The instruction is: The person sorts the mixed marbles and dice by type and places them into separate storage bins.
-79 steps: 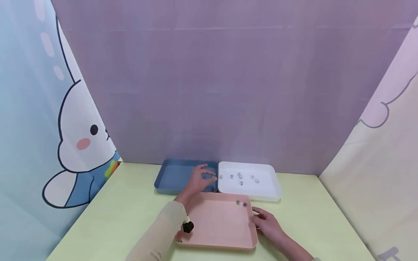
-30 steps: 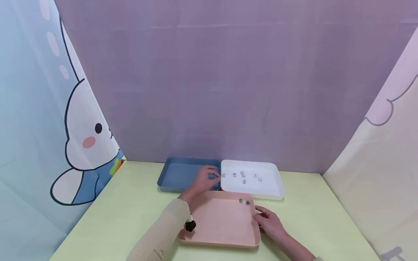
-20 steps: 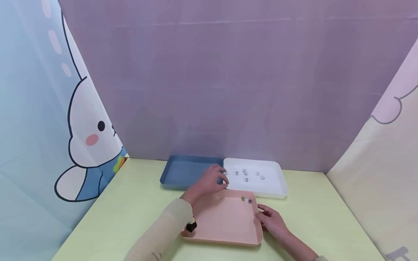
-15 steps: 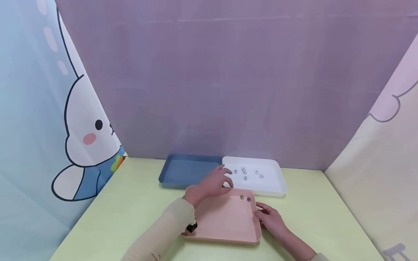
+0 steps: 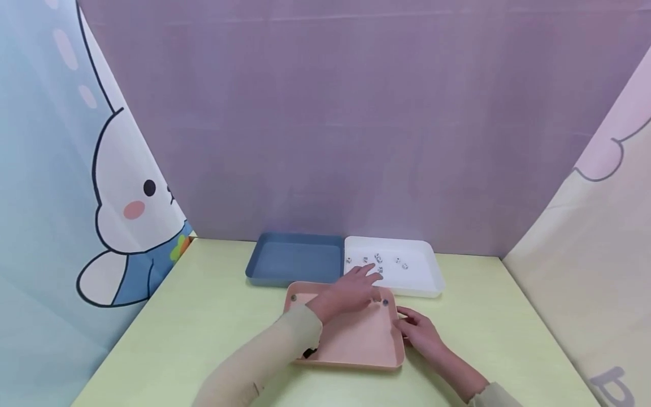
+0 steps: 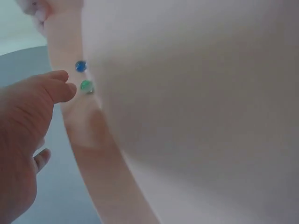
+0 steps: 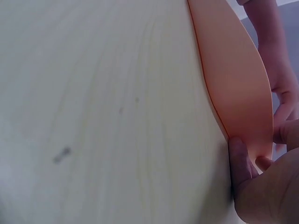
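Note:
My left hand [image 5: 353, 291] reaches over the back of the pink tray [image 5: 351, 345], its fingers spread forward. In the left wrist view, thumb and index finger stand close beside a green marble [image 6: 87, 86], without visibly gripping it. A blue marble [image 6: 81, 66] lies just beyond it, along the tray's inner edge. Another small dark marble [image 5: 293, 297] sits in the back left corner. My right hand [image 5: 421, 333] grips the tray's right side wall; the right wrist view shows its fingers on the wall's outer face and the rim. The sleeve hides the tray's front left part.
A blue tray [image 5: 300, 260] and a white tray [image 5: 417, 280] stand side by side behind the pink one. Several white dice [image 5: 380, 270] lie in the white tray. All stand on a pale yellow table [image 5: 193, 316], backed by a purple cloth [image 5: 325, 124].
My left hand has moved from the blue tray's right end rightward and back toward the pink tray's back right corner. Its fingers, earlier pinched together, are spread. The right hand still grips the tray.

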The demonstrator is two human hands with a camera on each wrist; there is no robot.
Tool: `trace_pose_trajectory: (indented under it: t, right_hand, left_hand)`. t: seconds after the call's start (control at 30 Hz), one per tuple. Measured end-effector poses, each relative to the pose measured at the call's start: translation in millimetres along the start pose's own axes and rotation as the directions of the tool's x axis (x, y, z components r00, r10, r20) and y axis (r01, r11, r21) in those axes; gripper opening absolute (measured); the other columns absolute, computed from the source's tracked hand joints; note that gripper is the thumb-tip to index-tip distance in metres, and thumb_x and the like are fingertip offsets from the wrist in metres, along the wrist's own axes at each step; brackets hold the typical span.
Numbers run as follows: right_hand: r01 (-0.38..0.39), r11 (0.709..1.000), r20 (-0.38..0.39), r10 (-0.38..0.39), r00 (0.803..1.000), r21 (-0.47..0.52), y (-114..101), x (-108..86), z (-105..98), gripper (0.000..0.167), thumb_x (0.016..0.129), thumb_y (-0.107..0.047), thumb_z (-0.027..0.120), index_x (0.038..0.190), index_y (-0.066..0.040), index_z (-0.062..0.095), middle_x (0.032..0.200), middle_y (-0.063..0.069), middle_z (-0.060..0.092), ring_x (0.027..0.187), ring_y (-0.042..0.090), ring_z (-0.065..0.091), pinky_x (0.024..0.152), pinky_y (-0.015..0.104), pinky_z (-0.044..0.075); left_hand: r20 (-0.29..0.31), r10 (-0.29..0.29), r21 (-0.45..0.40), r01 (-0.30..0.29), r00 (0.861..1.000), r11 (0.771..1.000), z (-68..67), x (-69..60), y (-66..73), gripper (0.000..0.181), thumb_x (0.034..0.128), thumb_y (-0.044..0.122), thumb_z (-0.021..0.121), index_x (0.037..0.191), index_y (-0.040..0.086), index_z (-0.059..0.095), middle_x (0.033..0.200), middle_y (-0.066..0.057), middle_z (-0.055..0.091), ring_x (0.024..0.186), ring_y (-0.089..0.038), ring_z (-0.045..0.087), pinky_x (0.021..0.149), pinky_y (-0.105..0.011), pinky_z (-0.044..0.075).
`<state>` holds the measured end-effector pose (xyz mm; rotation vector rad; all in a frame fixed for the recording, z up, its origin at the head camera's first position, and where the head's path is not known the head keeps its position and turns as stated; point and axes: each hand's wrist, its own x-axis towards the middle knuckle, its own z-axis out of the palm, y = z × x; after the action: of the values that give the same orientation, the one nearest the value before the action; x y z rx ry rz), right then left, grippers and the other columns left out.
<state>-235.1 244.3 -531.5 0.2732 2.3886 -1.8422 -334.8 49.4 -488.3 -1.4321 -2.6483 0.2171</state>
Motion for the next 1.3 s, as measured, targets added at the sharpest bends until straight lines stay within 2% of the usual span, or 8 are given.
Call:
trace_pose_trajectory:
  t: [0.17, 0.33, 0.47, 0.63, 0.97, 1.1, 1.2, 1.3]
  right_hand:
    - [0.007, 1.0, -0.004, -0.007, 1.0, -0.001, 1, 0.7, -1, 0.045, 0.092, -0.01, 0.062, 0.134, 0.003, 0.054, 0.098, 0.01, 0.065, 0.079, 0.022, 0.065, 0.065, 0.033, 0.055]
    - [0.006, 1.0, -0.012, -0.006, 1.0, 0.008, 1, -0.8, 0, 0.043, 0.092, -0.009, 0.062, 0.133, 0.003, 0.055, 0.096, 0.011, 0.064, 0.078, 0.022, 0.065, 0.066, 0.034, 0.055]
    - [0.006, 1.0, -0.016, -0.006, 1.0, 0.004, 0, -2.0, 1, 0.043, 0.092, -0.009, 0.061, 0.133, 0.004, 0.055, 0.096, 0.011, 0.064, 0.078, 0.021, 0.064, 0.066, 0.035, 0.055]
    - [-0.004, 1.0, -0.022, 0.004, 1.0, 0.008, -1, -4.0, 1, 0.043, 0.091, -0.008, 0.061, 0.132, 0.004, 0.055, 0.097, 0.011, 0.064, 0.079, 0.021, 0.064, 0.067, 0.034, 0.055]
    - [0.018, 1.0, -0.025, -0.017, 1.0, 0.01, -1, -4.5, 1, 0.043, 0.092, -0.01, 0.062, 0.131, 0.006, 0.055, 0.095, 0.01, 0.065, 0.078, 0.021, 0.064, 0.064, 0.033, 0.054]
    - [0.012, 1.0, -0.029, -0.011, 1.0, 0.017, -1, -4.3, 2, 0.043, 0.091, -0.009, 0.063, 0.131, 0.005, 0.056, 0.095, 0.01, 0.064, 0.078, 0.021, 0.064, 0.065, 0.032, 0.055]
    - [0.002, 1.0, -0.032, -0.001, 0.999, 0.027, 0, -3.6, 2, 0.042, 0.091, -0.007, 0.062, 0.131, 0.004, 0.056, 0.096, 0.011, 0.064, 0.079, 0.021, 0.064, 0.066, 0.033, 0.055]
    - [0.001, 1.0, -0.032, 0.0, 0.999, 0.028, 1, -2.7, 2, 0.042, 0.09, -0.006, 0.061, 0.131, 0.005, 0.056, 0.096, 0.011, 0.064, 0.079, 0.021, 0.064, 0.067, 0.033, 0.056]
  left_hand:
    - [-0.01, 0.016, 0.044, -0.015, 1.0, 0.999, 5.5, 7.7, 8.0, 0.027, 0.099, 0.031, 0.057, 0.121, 0.043, 0.065, 0.138, 0.0, 0.05, 0.137, -0.032, 0.032, 0.105, -0.044, 0.035]
    - [-0.023, -0.015, 0.14, 0.018, 1.0, 0.99, 13.2, 12.9, 10.2, 0.025, 0.0997, 0.035, 0.055, 0.123, 0.042, 0.063, 0.134, 0.002, 0.053, 0.136, -0.029, 0.034, 0.105, -0.043, 0.036]
    - [-0.028, -0.043, 0.22, 0.048, 0.999, 0.974, 15.0, 15.3, 9.8, 0.022, 0.0984, 0.033, 0.056, 0.115, 0.04, 0.069, 0.134, 0.003, 0.054, 0.135, -0.026, 0.036, 0.103, -0.04, 0.038]
    - [-0.038, -0.062, 0.241, 0.069, 0.997, 0.968, 15.0, 15.8, 8.1, 0.019, 0.097, 0.027, 0.058, 0.104, 0.037, 0.073, 0.133, 0.003, 0.053, 0.134, -0.025, 0.038, 0.1, -0.039, 0.04]
    - [-0.021, -0.033, 0.216, 0.037, 0.999, 0.976, 17.7, 16.3, 4.5, 0.02, 0.0982, 0.036, 0.056, 0.109, 0.04, 0.071, 0.14, 0.001, 0.049, 0.136, -0.027, 0.034, 0.108, -0.041, 0.031]
    - [-0.026, -0.02, 0.188, 0.024, 0.999, 0.982, 18.0, 14.5, 1.8, 0.018, 0.0986, 0.033, 0.055, 0.104, 0.037, 0.072, 0.142, 0.001, 0.047, 0.138, -0.028, 0.031, 0.11, -0.043, 0.027]
    - [-0.031, -0.012, 0.14, 0.016, 0.999, 0.99, 16.6, 12.5, -0.9, 0.015, 0.0967, 0.027, 0.059, 0.095, 0.034, 0.072, 0.144, 0.0, 0.045, 0.14, -0.029, 0.028, 0.112, -0.044, 0.024]
    - [-0.038, -0.024, 0.031, 0.025, 0.999, 0.999, 16.1, 9.7, -4.4, 0.016, 0.0946, 0.023, 0.062, 0.086, 0.033, 0.071, 0.144, 0.0, 0.044, 0.142, -0.031, 0.024, 0.113, -0.045, 0.022]
